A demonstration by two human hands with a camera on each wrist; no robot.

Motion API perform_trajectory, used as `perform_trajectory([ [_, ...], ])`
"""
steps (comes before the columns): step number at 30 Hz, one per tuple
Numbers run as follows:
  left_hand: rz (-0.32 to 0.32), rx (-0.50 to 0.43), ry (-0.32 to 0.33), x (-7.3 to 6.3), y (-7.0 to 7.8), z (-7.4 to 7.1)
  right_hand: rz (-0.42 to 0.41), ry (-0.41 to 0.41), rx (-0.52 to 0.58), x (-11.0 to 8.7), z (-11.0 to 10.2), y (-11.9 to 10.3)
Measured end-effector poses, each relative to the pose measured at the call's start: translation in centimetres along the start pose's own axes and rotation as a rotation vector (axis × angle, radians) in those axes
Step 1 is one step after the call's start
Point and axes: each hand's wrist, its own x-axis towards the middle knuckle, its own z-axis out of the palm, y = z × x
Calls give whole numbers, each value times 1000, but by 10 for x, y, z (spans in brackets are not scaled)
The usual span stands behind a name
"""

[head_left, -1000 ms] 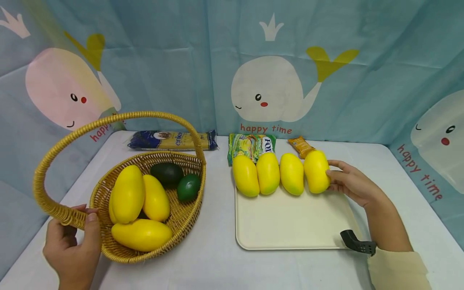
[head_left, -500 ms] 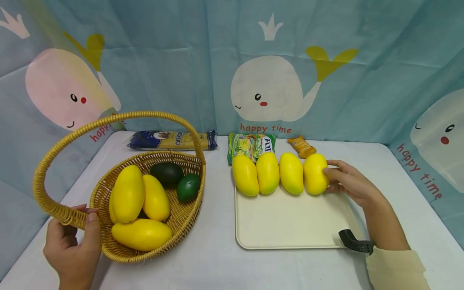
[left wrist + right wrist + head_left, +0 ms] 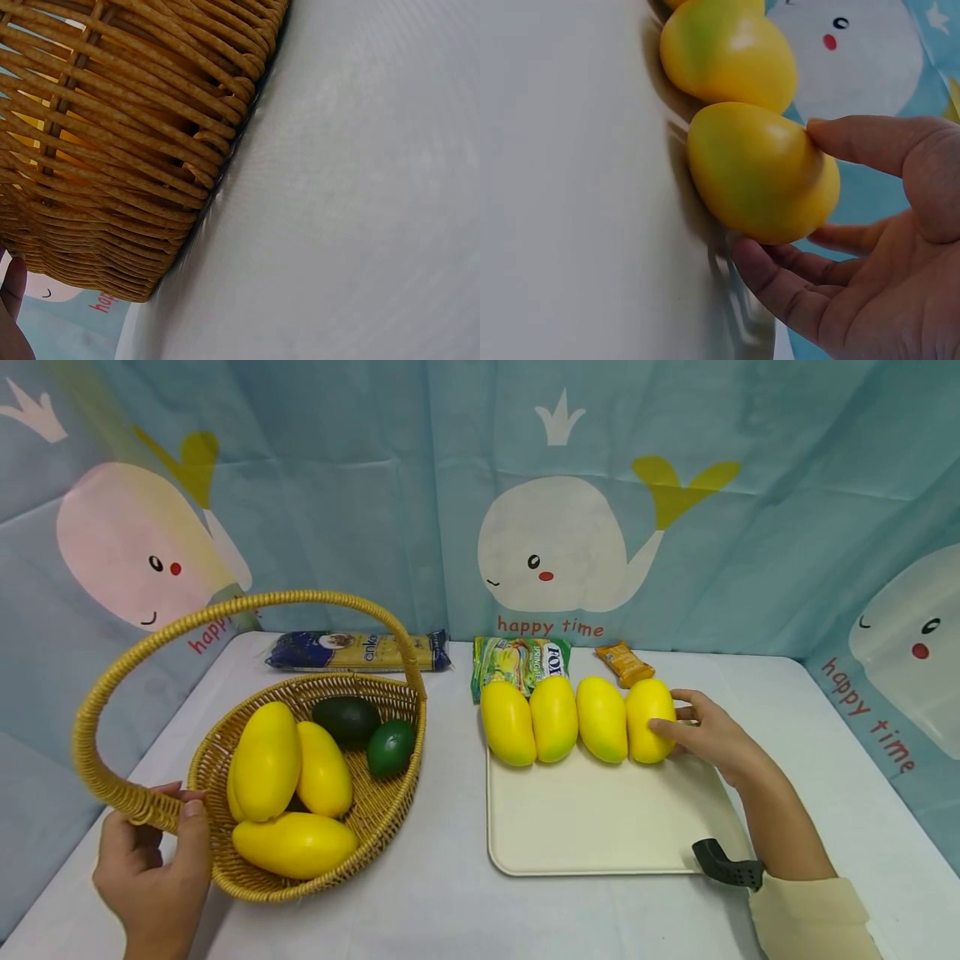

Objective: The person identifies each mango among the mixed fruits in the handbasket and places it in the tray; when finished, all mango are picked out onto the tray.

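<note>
My left hand [image 3: 153, 872] grips the wicker basket [image 3: 408, 785] at the lower left end of its handle [image 3: 247, 603], thumb on the near side. Inside the basket lie several yellow mangoes [image 3: 294, 846] and two dark green avocados [image 3: 390, 748]. Over on the right, a row of mangoes [image 3: 602, 720] stretches along the far side of a cream tray [image 3: 592, 827]. My right hand [image 3: 708, 735] holds the rightmost mango [image 3: 761, 172] from its right side. The right wrist view shows the thumb on one side of it and curled fingers around the other.
Behind the row lie a green tea packet [image 3: 519, 662] and a small orange packet [image 3: 625, 663]. A long blue-and-gold pasta pack [image 3: 358, 651] lies behind the basket. A printed blue curtain [image 3: 360, 493] hangs along the back of the white table [image 3: 450, 910].
The rightmost mango has come down onto the tray and shifted slightly left, close against its neighbour. My right hand moved left with it, its thumb further across the fruit. The left hand stays put.
</note>
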Motion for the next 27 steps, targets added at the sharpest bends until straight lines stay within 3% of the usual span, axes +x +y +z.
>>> perform_trajectory([
  [9,-2,-1,24,0,2,3,-8,27,5,0,3,-1],
  [20,-4,7,-4,-1,0,0,43,20,1,1,0,-1],
  [27,-2,3,-6,0,0,-1,30,42,9,2,2,0],
])
